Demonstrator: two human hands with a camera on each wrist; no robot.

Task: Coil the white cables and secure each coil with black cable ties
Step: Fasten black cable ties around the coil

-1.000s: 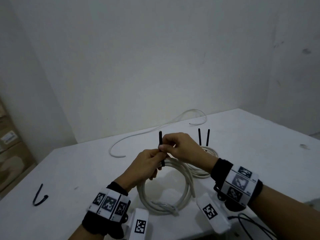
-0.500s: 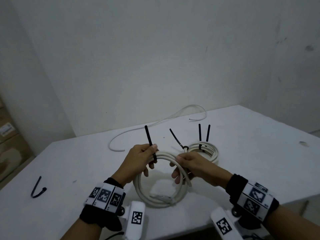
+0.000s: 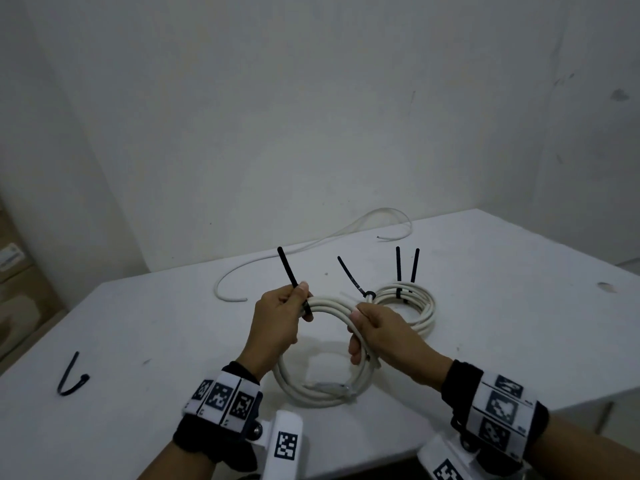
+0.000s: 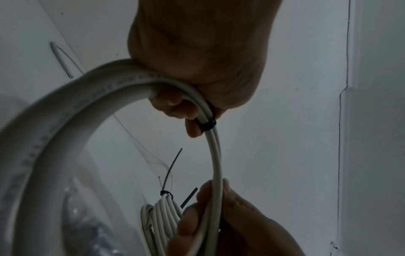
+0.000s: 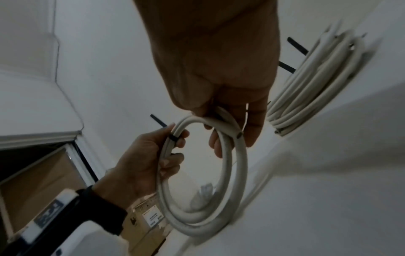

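Note:
Both hands hold a coil of white cable (image 3: 322, 393) upright over the white table (image 3: 519, 323). My left hand (image 3: 277, 320) grips the coil's upper left, right by a black cable tie (image 3: 289, 271) fastened round the strands; its band (image 4: 207, 125) shows in the left wrist view. My right hand (image 3: 377, 327) grips the coil's right side (image 5: 228, 124). Behind it lies a second white coil (image 3: 415, 306) bound with three black ties (image 3: 398, 265), their tails sticking up.
A loose white cable (image 3: 311, 247) snakes along the table's back towards the wall. One spare black tie (image 3: 71, 375), bent into a hook, lies near the table's left front. Cardboard boxes (image 3: 14, 289) stand on the left beyond the table edge.
My right hand let go of the tie's tail and moved down to the coil's right side. The coil has been tipped up; the tie's tail now stands free above my left hand.

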